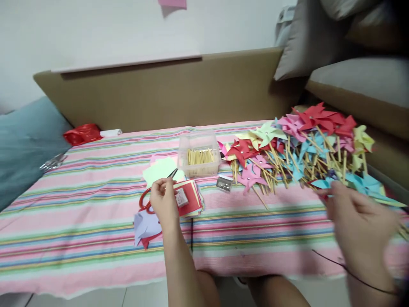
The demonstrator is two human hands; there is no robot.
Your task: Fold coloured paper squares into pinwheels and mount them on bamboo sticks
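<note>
My left hand (164,200) is closed over the middle of a pair of scissors (146,200). The orange-red handles show to its left and the dark blade tip above its fingers. Under and beside it lie a stack of coloured paper (193,200), a small white box (182,197) and pale green sheets (159,170). A lilac folded paper piece (146,227) is just below the handles. My right hand (361,221), blurred, has curled fingers at the front edge of a heap of paper pinwheels (251,175); what they hold is unclear. A light blue pinwheel (367,184) is behind it.
A clear plastic box (200,164) of short wooden sticks stands mid-table, with a small open case of pins (224,183) in front. A striped cloth (79,204) covers the table. Red plastic (82,134) and a metal item (53,162) lie left. Sofa cushions (361,85) border the right.
</note>
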